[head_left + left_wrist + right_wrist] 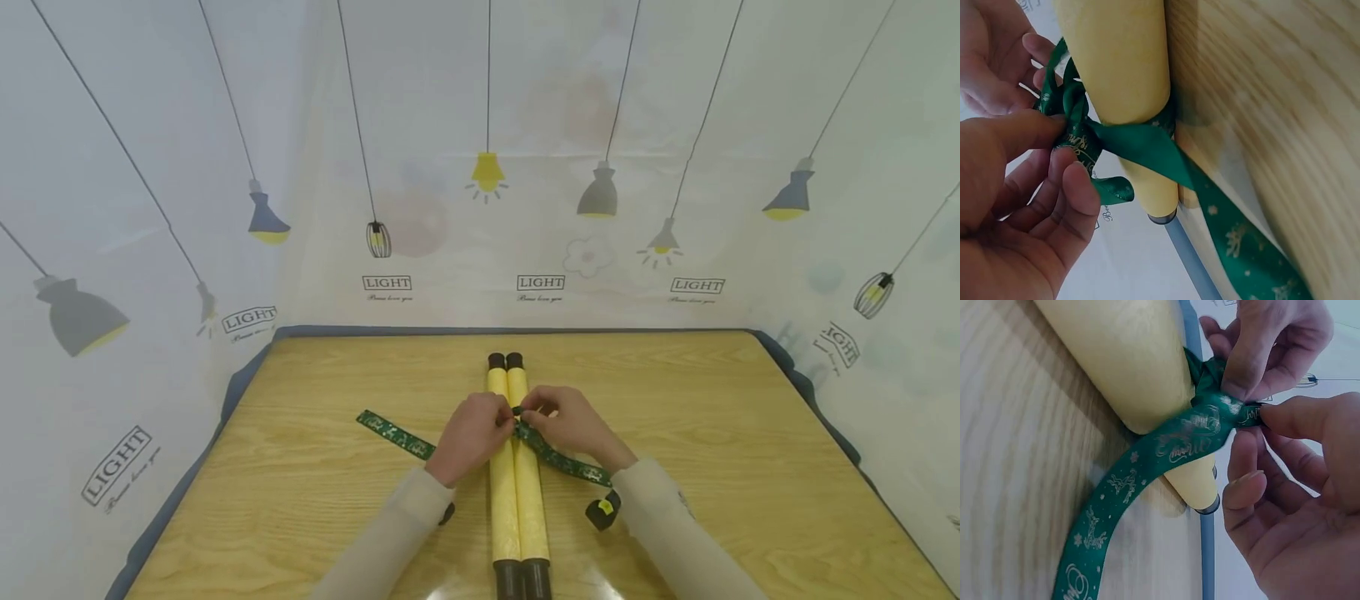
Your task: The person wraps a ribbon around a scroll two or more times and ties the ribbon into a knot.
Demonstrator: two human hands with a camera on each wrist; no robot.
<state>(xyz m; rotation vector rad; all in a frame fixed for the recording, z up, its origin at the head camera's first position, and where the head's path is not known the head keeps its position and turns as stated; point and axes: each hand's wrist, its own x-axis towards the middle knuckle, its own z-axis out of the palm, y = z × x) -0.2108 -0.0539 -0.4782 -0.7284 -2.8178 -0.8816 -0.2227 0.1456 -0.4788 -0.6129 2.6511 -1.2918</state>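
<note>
Two yellow tubes (517,508) with dark end caps lie side by side on the table, pointing away from me. A green ribbon (564,461) printed with reindeer and lettering wraps around them, gathered into a bunched knot (1075,112) on top. My left hand (474,433) pinches the ribbon at the bunch between thumb and fingers. From the other side, my right hand (570,423) pinches a short folded piece of the ribbon (1249,415) close to the left fingertips. One long tail runs out to the left, the other to the right under my right forearm. The fingers partly hide the knot.
The wood-grain table (315,500) has a blue-grey edge against a white backdrop (450,300) printed with hanging lamps. A small black object with a yellow spot (602,510) is beside my right wrist. Another dark object (447,513) shows by my left wrist.
</note>
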